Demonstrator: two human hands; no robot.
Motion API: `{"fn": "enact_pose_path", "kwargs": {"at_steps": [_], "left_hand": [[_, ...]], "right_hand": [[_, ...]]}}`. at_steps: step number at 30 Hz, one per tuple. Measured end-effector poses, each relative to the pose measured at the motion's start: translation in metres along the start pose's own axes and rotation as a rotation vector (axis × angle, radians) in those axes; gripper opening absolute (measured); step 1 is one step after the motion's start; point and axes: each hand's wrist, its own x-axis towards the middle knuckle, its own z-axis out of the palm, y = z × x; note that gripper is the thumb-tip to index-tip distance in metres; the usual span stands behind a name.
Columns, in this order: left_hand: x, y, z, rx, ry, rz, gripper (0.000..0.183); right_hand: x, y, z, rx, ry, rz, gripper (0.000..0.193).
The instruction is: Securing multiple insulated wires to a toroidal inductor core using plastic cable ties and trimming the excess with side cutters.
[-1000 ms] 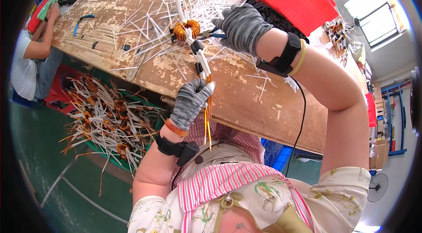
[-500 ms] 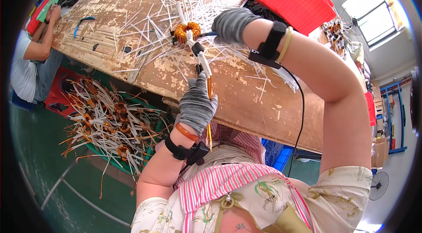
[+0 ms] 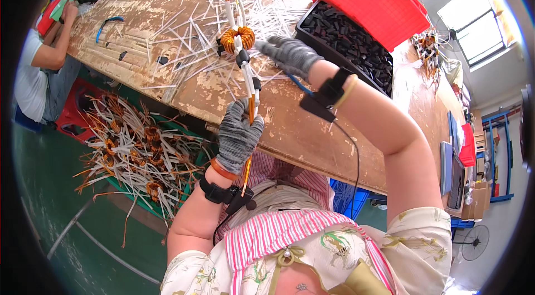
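Loose white strips (image 3: 267,2) litter our flaking wooden desk (image 3: 312,122); a black bin (image 3: 305,36) of small black pieces (image 3: 348,30) and a red crate (image 3: 370,2) stand beyond the right hand (image 3: 290,54), too blurred for us to tell its grip. The left hand (image 3: 238,136) pinches smooth, sleeved leads (image 3: 248,80) of the copper-wound toroidal coil (image 3: 247,42) on the desk.

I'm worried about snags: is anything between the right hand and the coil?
Nothing visible is: the right hand is close beside the coil, on its right, though blur hides whether they touch. White strips lie on the table.
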Motion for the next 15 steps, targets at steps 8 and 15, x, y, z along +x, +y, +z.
{"fn": "enact_pose_path", "kwargs": {"at_steps": [8, 15], "left_hand": [[-0.002, 0.012, 0.005, -0.051, -0.06, 0.007, 0.029], [-0.005, 0.004, -0.001, -0.127, -0.061, -0.055, 0.024]], "right_hand": [[0.025, -0.025, 0.043, 0.717, -0.171, 0.12, 0.02], [-0.061, -0.047, -0.053, 1.078, -0.116, -0.151, 0.032]]}}
